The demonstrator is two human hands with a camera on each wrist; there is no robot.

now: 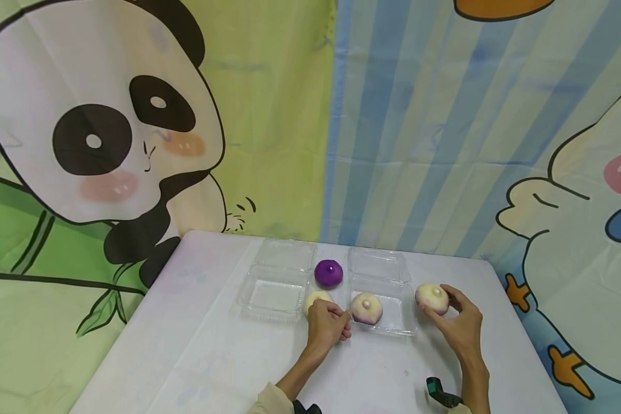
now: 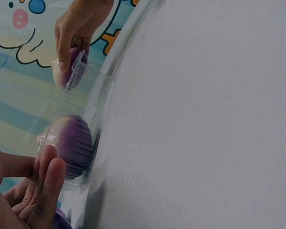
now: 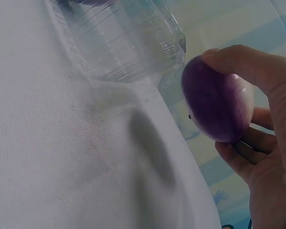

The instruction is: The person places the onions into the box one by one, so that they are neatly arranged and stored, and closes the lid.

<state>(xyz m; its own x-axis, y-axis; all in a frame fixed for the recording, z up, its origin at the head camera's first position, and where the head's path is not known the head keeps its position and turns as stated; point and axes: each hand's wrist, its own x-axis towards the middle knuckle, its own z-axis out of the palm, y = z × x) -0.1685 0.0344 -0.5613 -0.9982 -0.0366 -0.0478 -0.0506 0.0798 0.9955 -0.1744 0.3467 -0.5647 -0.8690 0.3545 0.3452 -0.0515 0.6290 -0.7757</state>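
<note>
My right hand point(image 1: 463, 325) grips a turnip-like round thing point(image 1: 432, 298), cream on top with a small knob and purple below. In the right wrist view, thumb and fingers hold its sides, and a shadow falls on the table beside it. A similar turnip-like piece point(image 1: 366, 309) sits in the right clear plastic box point(image 1: 397, 322), whose lid point(image 1: 378, 264) lies folded back. My left hand point(image 1: 327, 329) has its thumb and forefinger pinched at this box's left rim, the other fingers curled. Behind the left hand, a cream round piece point(image 1: 317, 297) is partly hidden.
A deep purple round piece point(image 1: 328, 274) stands between the boxes toward the back. The left clear plastic box point(image 1: 276, 290) lies with its lid raised at the rear. All rest on a white-covered table point(image 1: 196, 345); cartoon curtains point(image 1: 269, 144) hang behind its far edge.
</note>
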